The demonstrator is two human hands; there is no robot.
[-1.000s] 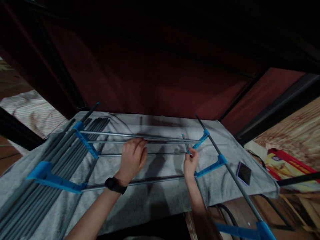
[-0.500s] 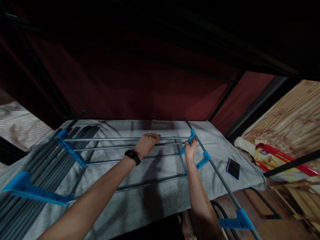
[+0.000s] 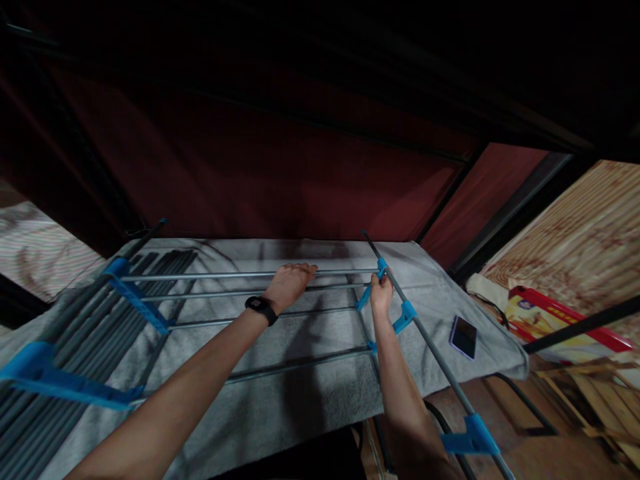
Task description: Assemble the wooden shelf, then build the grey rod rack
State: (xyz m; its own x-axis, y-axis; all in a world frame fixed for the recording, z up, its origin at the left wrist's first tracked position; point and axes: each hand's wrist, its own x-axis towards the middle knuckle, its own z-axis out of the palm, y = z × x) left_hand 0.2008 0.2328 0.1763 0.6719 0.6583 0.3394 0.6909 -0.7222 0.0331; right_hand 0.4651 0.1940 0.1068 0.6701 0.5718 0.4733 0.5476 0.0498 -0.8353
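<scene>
A rack frame of grey metal tubes with blue plastic connectors stands over a grey cloth. My left hand (image 3: 290,283), with a black band on its wrist, is closed over the upper crossbar tube (image 3: 215,275). At the crossbar's right end, my right hand (image 3: 381,292) is closed around a blue connector (image 3: 383,265) beside the long side tube (image 3: 440,360). The fingers partly hide that connector. Lower on the same tube sit another blue connector (image 3: 406,315) and a nearer one (image 3: 473,437). Blue connectors (image 3: 135,293) also hold the crossbars at the left side.
Several loose grey tubes (image 3: 90,347) lie on the left of the cloth (image 3: 330,393). A phone (image 3: 464,337) rests on the cloth at right. Beyond the edge are a red and yellow box (image 3: 555,323) and wooden pieces (image 3: 600,407). A dark red panel (image 3: 300,180) stands behind.
The frame and both hands have shifted slightly left in view, and the right end of the crossbar sits a little farther left. Both hands keep their holds.
</scene>
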